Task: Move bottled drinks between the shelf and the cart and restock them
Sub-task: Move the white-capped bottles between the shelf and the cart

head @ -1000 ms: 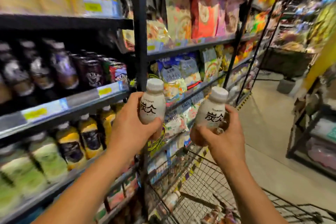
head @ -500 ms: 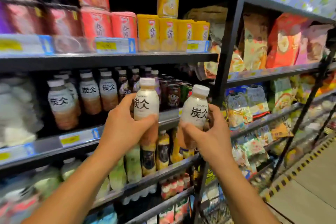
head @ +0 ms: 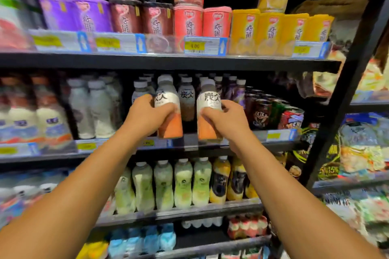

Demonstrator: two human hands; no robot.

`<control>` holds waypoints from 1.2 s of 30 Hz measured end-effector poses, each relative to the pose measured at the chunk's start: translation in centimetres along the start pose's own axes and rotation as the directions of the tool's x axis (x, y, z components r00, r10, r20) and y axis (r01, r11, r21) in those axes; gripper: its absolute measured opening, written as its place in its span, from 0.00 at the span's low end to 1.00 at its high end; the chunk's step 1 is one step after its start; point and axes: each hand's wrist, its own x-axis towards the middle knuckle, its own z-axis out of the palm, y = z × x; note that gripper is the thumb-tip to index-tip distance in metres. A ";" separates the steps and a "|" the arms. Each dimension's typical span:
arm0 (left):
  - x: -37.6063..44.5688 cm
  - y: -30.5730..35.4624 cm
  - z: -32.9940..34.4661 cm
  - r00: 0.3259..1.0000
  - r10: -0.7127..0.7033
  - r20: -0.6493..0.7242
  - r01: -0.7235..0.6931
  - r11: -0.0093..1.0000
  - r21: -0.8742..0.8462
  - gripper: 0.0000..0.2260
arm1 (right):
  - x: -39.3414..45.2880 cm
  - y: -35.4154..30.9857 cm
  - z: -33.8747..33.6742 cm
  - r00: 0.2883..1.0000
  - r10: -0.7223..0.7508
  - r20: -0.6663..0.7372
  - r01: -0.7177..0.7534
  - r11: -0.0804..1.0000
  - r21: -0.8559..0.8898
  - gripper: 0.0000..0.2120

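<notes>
A dark metal store shelf unit fills the view, and its middle shelf (head: 210, 143), a black board with a clear price-tag strip along the front lip, serves as the landmark here. Above the middle shelf sits another board carrying paper cup packs in purple, brown, red and yellow (head: 271, 31); four yellow ones stand in the front row. Below the middle shelf a lower board holds pale green plastic bottles (head: 183, 183), about five across, then two or three yellow-and-black ones to their right. A black upright post (head: 345, 82) closes the middle shelf's right end, with snack bags beyond it.

Two white-capped plastic bottles with white labels and orange-brown drink are held just at the middle shelf's front lip. The left hand (head: 145, 118) wraps round the left bottle (head: 168, 109), thumb across its front. The right hand (head: 227, 120) grips the right bottle (head: 209, 111) from its right side. Both bottles stand upright, near each other but apart, their bases level with the price strip.

Behind them on the middle shelf more bottles of the same kind (head: 186, 99) stand in rows; the count is blurred. Dark drink cans (head: 261, 113) sit to the right, white bottles (head: 92, 107) to the left. A narrow gap lies open between the two held bottles.
</notes>
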 end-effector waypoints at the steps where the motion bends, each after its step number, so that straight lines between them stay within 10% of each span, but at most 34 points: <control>1: 0.6 0.2 0.0 1.000 -0.022 -0.018 0.022 1.000 -0.007 0.15 | 0.8 -0.5 0.3 1.000 0.021 0.015 -0.022 0.999 0.024 0.09; 36: 2.7 -2.6 3.9 0.988 0.139 -0.070 -0.078 0.831 0.550 0.19 | 4.7 1.7 3.7 0.987 -0.110 0.119 0.153 0.883 -0.444 0.18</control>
